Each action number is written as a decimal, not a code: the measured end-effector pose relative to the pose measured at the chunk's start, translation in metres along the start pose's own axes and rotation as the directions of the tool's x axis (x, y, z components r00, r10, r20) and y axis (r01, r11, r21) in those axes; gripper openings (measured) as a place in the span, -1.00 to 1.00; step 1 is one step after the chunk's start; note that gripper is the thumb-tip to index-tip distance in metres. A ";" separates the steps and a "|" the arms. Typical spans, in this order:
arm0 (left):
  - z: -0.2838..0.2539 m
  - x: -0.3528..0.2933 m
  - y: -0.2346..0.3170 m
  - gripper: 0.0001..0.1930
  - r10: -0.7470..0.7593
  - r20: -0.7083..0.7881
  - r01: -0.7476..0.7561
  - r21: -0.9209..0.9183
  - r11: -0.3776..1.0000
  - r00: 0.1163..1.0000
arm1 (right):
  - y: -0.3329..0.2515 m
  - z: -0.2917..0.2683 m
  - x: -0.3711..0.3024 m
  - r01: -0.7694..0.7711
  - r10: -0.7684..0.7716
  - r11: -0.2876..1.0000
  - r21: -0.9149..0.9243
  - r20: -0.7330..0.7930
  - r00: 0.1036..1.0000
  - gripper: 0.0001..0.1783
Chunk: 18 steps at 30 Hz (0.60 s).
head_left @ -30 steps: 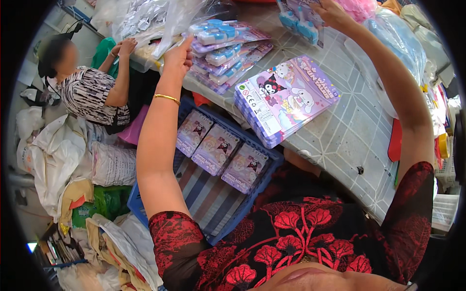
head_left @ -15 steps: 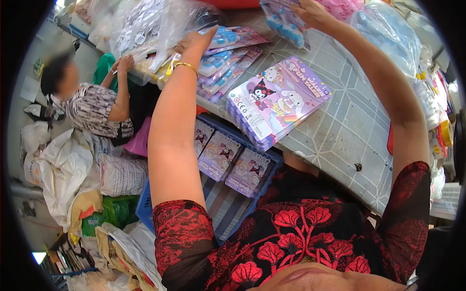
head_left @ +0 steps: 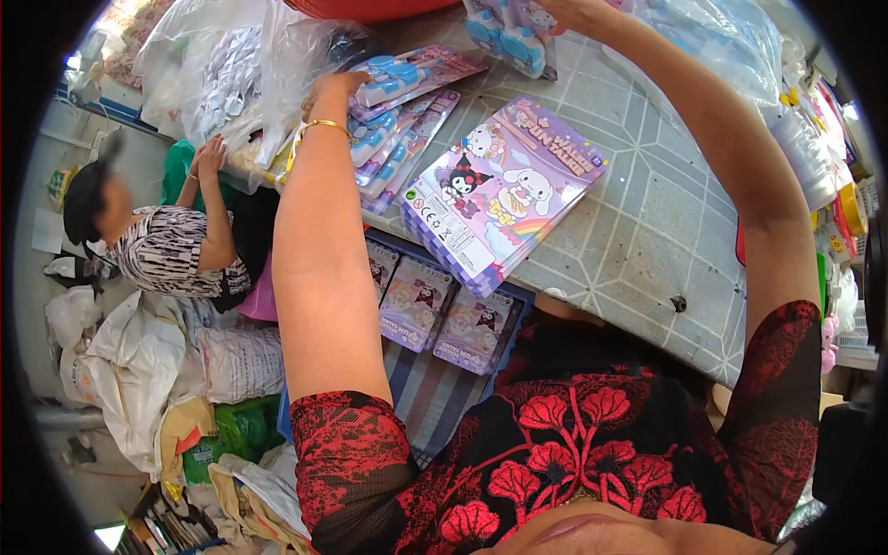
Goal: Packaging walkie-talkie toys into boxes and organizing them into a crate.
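My left hand [head_left: 335,91] is at the left end of a loose pile of toy blister packs, its thumb over the edge of the top blister pack [head_left: 416,76]. Its other fingers are mostly hidden. More packs with light blue plastic toys [head_left: 375,139] lie beneath, overlapping at angles. At the top edge of the view, my right hand [head_left: 575,13] grips another blister pack [head_left: 509,39], a purple card with blue toys, held upright over the table. Nearer to me is a neat stack of purple printed cards [head_left: 509,190] with cartoon animals.
The grey patterned table [head_left: 638,231] has its edge before me. Below its left side stands a blue crate [head_left: 513,324] with stacked purple cards [head_left: 416,301]. Clear plastic bags [head_left: 250,69] and a red container [head_left: 370,7] are at the back. A co-worker [head_left: 176,245] sits at left.
My left hand has shifted left along the pile. My right hand and its blister pack have moved slightly left and up. The whole view has shifted a little.
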<state>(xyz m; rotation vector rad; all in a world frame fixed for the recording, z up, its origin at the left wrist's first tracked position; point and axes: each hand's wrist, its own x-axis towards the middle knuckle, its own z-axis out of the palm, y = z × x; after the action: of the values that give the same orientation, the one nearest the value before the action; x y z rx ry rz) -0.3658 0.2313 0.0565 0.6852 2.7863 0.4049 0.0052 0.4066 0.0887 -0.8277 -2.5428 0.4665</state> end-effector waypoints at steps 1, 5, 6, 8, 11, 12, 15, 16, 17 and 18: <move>-0.001 -0.002 0.018 -0.10 0.035 0.006 -0.035 0.005 0.999 0.999 | 0.016 -0.008 -0.003 0.075 -0.076 0.962 -0.263 0.008 0.997 -0.84; 0.012 0.001 0.025 -0.08 0.007 -0.089 -0.012 -0.050 0.999 0.996 | 0.035 -0.018 -0.017 0.412 -0.698 0.319 -0.853 0.082 0.711 -0.79; 0.018 0.004 0.020 -0.11 -0.031 -0.225 0.017 -0.067 0.998 0.974 | 0.033 -0.014 -0.014 0.414 -0.699 0.323 -0.851 0.081 0.711 -0.79; 0.029 -0.002 0.036 -0.10 0.043 -0.172 -0.042 0.011 0.999 0.984 | 0.046 -0.011 -0.016 0.381 -0.611 0.512 -0.770 -0.014 0.792 -0.83; 0.002 0.030 0.012 -0.13 0.027 -0.147 -0.017 0.069 0.998 0.989 | 0.017 -0.004 0.012 0.198 -0.234 0.446 -0.873 0.100 0.967 -0.76; -0.014 0.043 0.002 -0.20 0.094 -0.178 -0.095 0.003 0.995 0.980 | 0.010 -0.012 0.018 0.192 -0.255 0.443 -0.876 0.082 0.963 -0.76; 0.034 -0.010 0.064 -0.45 -0.002 -0.222 -0.143 -0.634 0.760 0.975 | 0.058 -0.010 -0.001 0.127 -0.106 0.834 -0.537 0.070 0.992 -0.77; 0.030 -0.022 0.060 -0.35 0.040 -0.074 -0.083 -0.814 0.575 0.996 | 0.049 -0.006 -0.006 0.259 -0.295 0.657 -0.708 0.075 0.953 -0.81; 0.024 -0.030 0.054 -0.25 0.119 0.049 0.004 -0.936 0.352 0.992 | 0.041 -0.007 -0.011 0.336 -0.473 0.421 -0.842 0.112 0.874 -0.85; 0.015 -0.029 0.056 -0.36 0.202 0.101 0.036 -0.951 0.306 0.974 | 0.046 -0.013 -0.011 0.331 -0.479 0.415 -0.848 0.105 0.871 -0.85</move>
<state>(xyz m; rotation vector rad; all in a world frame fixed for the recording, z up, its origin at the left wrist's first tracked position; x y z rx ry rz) -0.3132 0.2685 0.0650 0.4729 1.7296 1.7142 0.0412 0.4375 0.0768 -0.4144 -2.6053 -1.0848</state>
